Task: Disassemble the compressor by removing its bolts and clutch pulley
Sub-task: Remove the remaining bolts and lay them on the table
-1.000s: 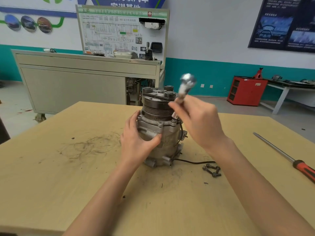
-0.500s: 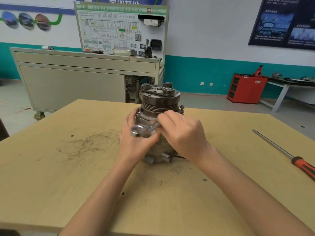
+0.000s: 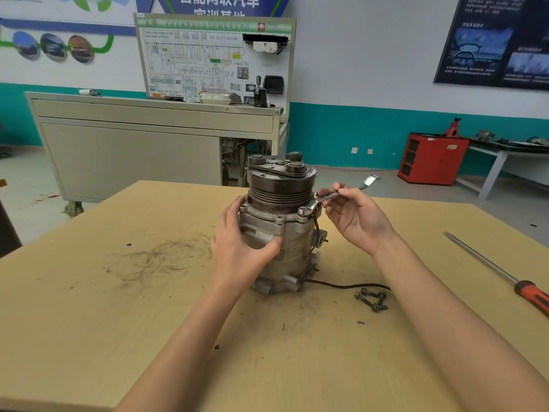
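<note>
Workshop room, teal-banded wall; a grey cabinet (image 3: pixel 133 153) with a wiring-diagram board (image 3: pixel 214 58) stands behind the tan counter (image 3: pixel 148 322), and a red cabinet (image 3: pixel 430 157) sits far off at 2 o'clock.

Compressor (image 3: pixel 297 245) – upright near the counter's middle, clutch pulley (image 3: pixel 279 191) on top, grooved rim facing the camera. Its black wire (image 3: pixel 341 285) trails out along the counter toward 4 o'clock.

Left grip (image 3: pixel 237 248) – wrapped on the compressor housing from the 9 o'clock side, thumb pressed across the front face, fingers curled round the back edge of the flange.

Right grip (image 3: pixel 356 218) – at 3 o'clock of the pulley, palm turned up, thumb and fingertips pinching the shaft of a silver wrench (image 3: pixel 326 199). The wrench's ring end sits over a flange bolt (image 3: pixel 303 211) at the housing's 3 o'clock corner; its open end points up and away toward 2 o'clock.

Loose bolts (image 3: pixel 371 298) – a small cluster lying on the counter at 4 o'clock of the compressor, just beside the wire's end.

Screwdriver (image 3: pixel 490 269) with orange-red handle lies well apart at 3 o'clock, near the counter's edge. Dark scuff marks (image 3: pixel 154 260) cover the counter at 9 o'clock.
</note>
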Demonstrator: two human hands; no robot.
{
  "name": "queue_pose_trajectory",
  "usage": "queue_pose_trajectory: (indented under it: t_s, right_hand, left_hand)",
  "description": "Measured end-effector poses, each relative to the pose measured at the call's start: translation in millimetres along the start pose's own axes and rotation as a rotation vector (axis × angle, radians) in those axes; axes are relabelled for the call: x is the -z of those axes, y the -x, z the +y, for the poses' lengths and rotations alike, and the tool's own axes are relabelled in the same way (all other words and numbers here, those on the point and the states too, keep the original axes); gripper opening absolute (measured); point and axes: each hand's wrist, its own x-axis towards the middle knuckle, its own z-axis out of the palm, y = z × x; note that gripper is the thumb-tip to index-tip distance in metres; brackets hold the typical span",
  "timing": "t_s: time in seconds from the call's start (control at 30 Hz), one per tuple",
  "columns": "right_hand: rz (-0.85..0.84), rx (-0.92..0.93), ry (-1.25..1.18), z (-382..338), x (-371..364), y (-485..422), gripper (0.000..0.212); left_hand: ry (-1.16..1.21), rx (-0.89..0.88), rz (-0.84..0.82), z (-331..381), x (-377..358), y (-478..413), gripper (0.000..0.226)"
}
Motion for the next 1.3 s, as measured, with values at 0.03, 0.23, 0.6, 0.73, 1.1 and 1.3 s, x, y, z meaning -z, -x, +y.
queue_pose_trajectory:
  t_s: [0.03,0.23,0.6,0.73,1.1,1.3]
  right_hand:
    - [-0.001,-0.010,0.009,-1.5,-0.8,-1.8,0.021]
    - [0.075,0.222,0.396,-29.8,-17.3,13.0,0.024]
    - [0.002,1.099,1.941,5.1,-93.7,39.7,0.030]
    - [0.023,1.278,2.140,23.6,-103.1,39.7,0.019]
    - [-0.029,1.433,1.851,31.1,-67.6,45.3,0.018]
    - [-0.009,0.380,0.508,6.4,-22.6,44.2,0.018]
  left_hand:
    - [0.001,0.000,0.000,-0.2,0.0,-0.1,0.096]
    - [-0.010,0.006,-0.005,-0.3,0.1,-0.7,0.096]
    - [-0.018,0.010,0.000,1.8,0.2,0.3,0.095]
    - [-0.056,0.028,0.012,0.7,-2.6,-1.2,0.094]
    - [0.053,0.012,0.022,0.4,-1.7,0.1,0.093]
    - [-0.007,-0.003,-0.003,0.4,-0.5,-0.6,0.096]
